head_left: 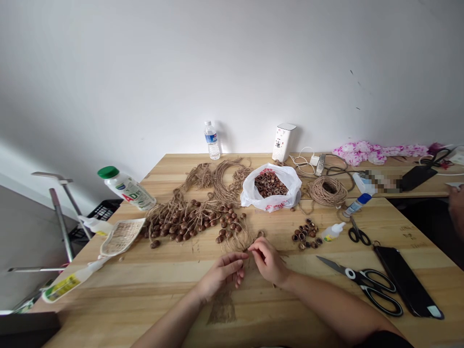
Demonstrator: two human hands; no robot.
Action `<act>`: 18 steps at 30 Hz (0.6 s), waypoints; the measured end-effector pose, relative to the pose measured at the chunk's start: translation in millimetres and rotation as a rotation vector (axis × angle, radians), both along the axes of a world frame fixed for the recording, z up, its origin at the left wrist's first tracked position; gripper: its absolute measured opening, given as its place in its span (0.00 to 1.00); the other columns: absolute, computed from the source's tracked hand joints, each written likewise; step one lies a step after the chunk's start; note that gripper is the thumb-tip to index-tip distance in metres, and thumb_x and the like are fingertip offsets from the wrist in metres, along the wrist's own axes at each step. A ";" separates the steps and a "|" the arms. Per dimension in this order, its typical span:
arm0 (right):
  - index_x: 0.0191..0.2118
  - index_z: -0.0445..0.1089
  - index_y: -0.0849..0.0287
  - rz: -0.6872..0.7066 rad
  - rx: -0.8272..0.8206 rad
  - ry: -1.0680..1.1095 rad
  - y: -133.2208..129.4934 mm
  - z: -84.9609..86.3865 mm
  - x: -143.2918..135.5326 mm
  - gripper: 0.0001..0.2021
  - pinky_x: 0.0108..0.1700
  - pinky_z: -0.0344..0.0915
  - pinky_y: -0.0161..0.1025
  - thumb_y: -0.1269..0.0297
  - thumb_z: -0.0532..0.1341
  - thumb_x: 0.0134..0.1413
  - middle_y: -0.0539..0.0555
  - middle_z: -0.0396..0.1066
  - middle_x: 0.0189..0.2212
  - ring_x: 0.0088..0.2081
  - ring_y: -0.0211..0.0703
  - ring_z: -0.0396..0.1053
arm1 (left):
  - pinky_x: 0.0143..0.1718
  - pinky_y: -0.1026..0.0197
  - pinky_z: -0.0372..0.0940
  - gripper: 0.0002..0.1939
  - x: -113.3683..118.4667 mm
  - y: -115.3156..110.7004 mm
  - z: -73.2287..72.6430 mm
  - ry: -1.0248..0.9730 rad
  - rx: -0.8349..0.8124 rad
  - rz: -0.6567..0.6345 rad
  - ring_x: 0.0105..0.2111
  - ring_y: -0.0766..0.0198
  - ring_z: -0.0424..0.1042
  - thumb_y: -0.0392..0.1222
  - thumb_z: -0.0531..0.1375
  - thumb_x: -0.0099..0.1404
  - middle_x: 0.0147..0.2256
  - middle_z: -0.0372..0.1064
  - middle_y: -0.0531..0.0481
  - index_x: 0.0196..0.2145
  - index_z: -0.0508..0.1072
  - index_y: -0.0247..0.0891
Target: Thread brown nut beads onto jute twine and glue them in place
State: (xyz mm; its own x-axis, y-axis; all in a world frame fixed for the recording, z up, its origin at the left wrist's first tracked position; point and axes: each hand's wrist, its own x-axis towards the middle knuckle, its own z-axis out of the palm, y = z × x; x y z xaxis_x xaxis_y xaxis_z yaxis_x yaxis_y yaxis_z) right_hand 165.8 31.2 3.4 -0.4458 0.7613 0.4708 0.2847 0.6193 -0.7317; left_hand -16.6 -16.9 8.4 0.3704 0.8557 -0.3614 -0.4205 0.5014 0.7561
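My left hand (225, 271) and my right hand (268, 261) meet over the near middle of the table. Both pinch a thin piece of jute twine (248, 248) between the fingertips; its ends are partly hidden by the fingers. Just beyond the hands lies a small group of brown nut shells (229, 223) with twine strands attached. To its left spreads a larger pile of brown shells on twine (181, 223). Several loose, open half shells (305, 233) lie to the right of my right hand.
A white plastic bag (250, 195) holds many cut shells. Beside it sits a twine coil (328, 191). On the right are a glue bottle (332, 232), small scissors (358, 236), large scissors (377, 287) and a black phone (408, 280). A woven tray (123, 237) stands left.
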 end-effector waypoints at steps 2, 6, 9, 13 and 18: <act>0.37 0.66 0.58 0.001 0.002 0.000 0.1 -0.4 0.1 0.09 0.40 0.66 0.40 0.75 0.51 0.57 0.56 0.65 0.34 0.37 0.44 0.66 | 0.22 0.65 0.60 0.19 0.0 -0.1 0.3 0.004 0.000 0.001 0.21 0.68 0.67 0.44 0.65 0.55 0.23 0.69 0.50 0.43 0.71 0.32; 0.37 0.66 0.58 0.005 -0.003 0.000 0.5 -0.5 0.0 0.09 0.40 0.66 0.40 0.75 0.51 0.57 0.56 0.65 0.33 0.37 0.43 0.66 | 0.22 0.65 0.60 0.19 0.0 -0.1 0.5 0.008 -0.010 0.002 0.20 0.68 0.67 0.44 0.65 0.55 0.23 0.69 0.50 0.42 0.72 0.32; 0.37 0.66 0.58 0.003 -0.006 -0.002 0.5 -0.3 -0.1 0.09 0.40 0.66 0.40 0.76 0.51 0.56 0.56 0.65 0.34 0.37 0.43 0.66 | 0.22 0.65 0.59 0.19 0.0 -0.1 0.3 0.003 -0.007 0.002 0.20 0.67 0.67 0.44 0.65 0.54 0.23 0.69 0.50 0.42 0.72 0.32; 0.38 0.66 0.58 -0.002 -0.006 -0.002 0.3 -0.6 -0.1 0.10 0.40 0.66 0.40 0.77 0.51 0.55 0.56 0.65 0.33 0.36 0.43 0.66 | 0.22 0.65 0.59 0.19 0.4 -0.2 0.9 -0.007 -0.005 0.009 0.21 0.67 0.67 0.45 0.64 0.56 0.23 0.69 0.50 0.43 0.71 0.32; 0.37 0.66 0.58 -0.006 -0.011 0.002 0.2 -1.4 -0.1 0.10 0.38 0.65 0.39 0.76 0.51 0.55 0.55 0.64 0.33 0.35 0.42 0.65 | 0.24 0.64 0.58 0.21 0.2 1.5 1.4 -0.071 -0.004 0.047 0.23 0.66 0.67 0.45 0.64 0.57 0.25 0.69 0.49 0.46 0.69 0.34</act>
